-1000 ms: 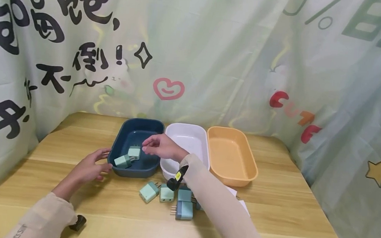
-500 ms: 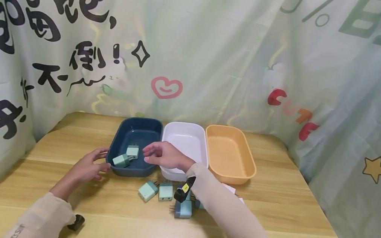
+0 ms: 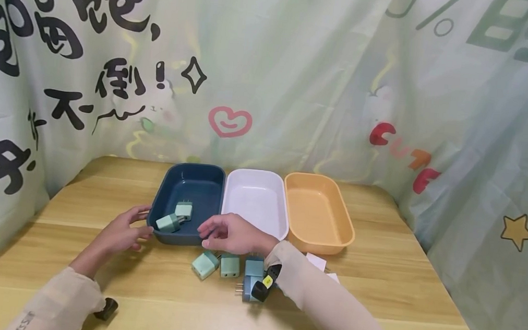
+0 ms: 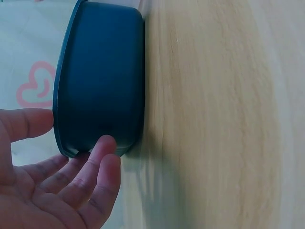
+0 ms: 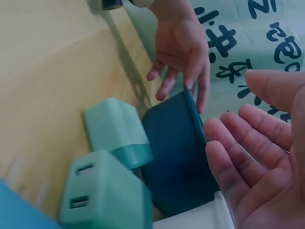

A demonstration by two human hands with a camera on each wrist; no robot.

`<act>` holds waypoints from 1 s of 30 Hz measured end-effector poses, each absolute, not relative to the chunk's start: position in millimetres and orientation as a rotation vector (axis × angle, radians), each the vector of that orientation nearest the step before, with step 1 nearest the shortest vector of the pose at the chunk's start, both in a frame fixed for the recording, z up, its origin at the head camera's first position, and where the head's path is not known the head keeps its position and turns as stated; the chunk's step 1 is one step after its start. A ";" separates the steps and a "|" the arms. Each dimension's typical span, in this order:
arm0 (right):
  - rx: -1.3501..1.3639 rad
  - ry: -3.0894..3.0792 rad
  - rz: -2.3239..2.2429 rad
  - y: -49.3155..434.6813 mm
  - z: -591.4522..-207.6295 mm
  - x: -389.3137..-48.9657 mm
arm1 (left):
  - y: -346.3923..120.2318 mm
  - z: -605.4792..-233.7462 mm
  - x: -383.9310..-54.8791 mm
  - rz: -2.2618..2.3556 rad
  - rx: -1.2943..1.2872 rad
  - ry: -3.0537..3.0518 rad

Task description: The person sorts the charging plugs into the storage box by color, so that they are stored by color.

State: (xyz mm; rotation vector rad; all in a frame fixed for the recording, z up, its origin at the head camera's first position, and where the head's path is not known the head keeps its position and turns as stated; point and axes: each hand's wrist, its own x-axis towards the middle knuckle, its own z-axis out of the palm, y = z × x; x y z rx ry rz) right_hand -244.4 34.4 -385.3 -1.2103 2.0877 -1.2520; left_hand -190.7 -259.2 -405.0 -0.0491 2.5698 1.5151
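My left hand (image 3: 118, 233) touches the near left corner of a dark blue tray (image 3: 203, 194), thumb at its rim and fingers lightly against its wall (image 4: 102, 71). Inside that tray lie two pale green USB chargers (image 3: 183, 210). My right hand (image 3: 234, 234), loosely bent, hovers over the near edges of the blue and white trays and holds nothing. Below it on the table are two more green chargers (image 3: 205, 266), their USB slots showing on one charger (image 5: 83, 188) in the right wrist view. Blue chargers (image 3: 254, 267) lie beside them, partly covered by the right wrist's camera.
A white tray (image 3: 256, 196) and a yellow tray (image 3: 319, 209) stand in a row right of the blue one. White pieces (image 3: 316, 261), partly hidden by the right sleeve, lie in front of the yellow tray. A printed curtain (image 3: 290, 83) hangs behind the wooden table (image 3: 176, 309).
My right hand has drawn back from over the blue tray, toward me and slightly right. The left hand stays at the tray's corner, and the two chargers inside have not moved.
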 end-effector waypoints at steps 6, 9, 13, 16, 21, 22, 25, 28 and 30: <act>-1.256 2.043 -1.241 37.5 -393.2 -235.8 | -259.9 -404.3 -190.6 1.510 -0.046 2.581; -1.264 2.063 -1.200 37.5 -396.4 -232.0 | -260.5 -403.9 -191.4 1.510 -0.043 2.586; -1.265 2.154 -1.105 37.0 -402.0 -229.4 | -261.2 -403.3 -192.9 1.516 -0.040 2.582; -1.278 2.229 -1.022 36.2 -405.2 -228.1 | -261.5 -403.1 -193.8 1.515 -0.039 2.579; -1.286 2.317 -0.959 34.1 -411.2 -226.2 | -261.8 -403.7 -194.6 1.513 -0.038 2.578; -1.277 2.326 -0.961 33.7 -413.3 -226.1 | -261.8 -404.0 -194.6 1.513 -0.038 2.578; -1.235 2.319 -0.992 33.0 -419.0 -225.3 | -261.8 -405.1 -194.3 1.507 -0.034 2.577; -1.183 2.283 -1.021 33.0 -421.3 -224.1 | -261.5 -406.1 -194.1 1.488 -0.044 2.581; -1.182 2.287 -0.980 33.0 -421.0 -223.7 | -261.3 -406.6 -194.1 1.477 -0.057 2.584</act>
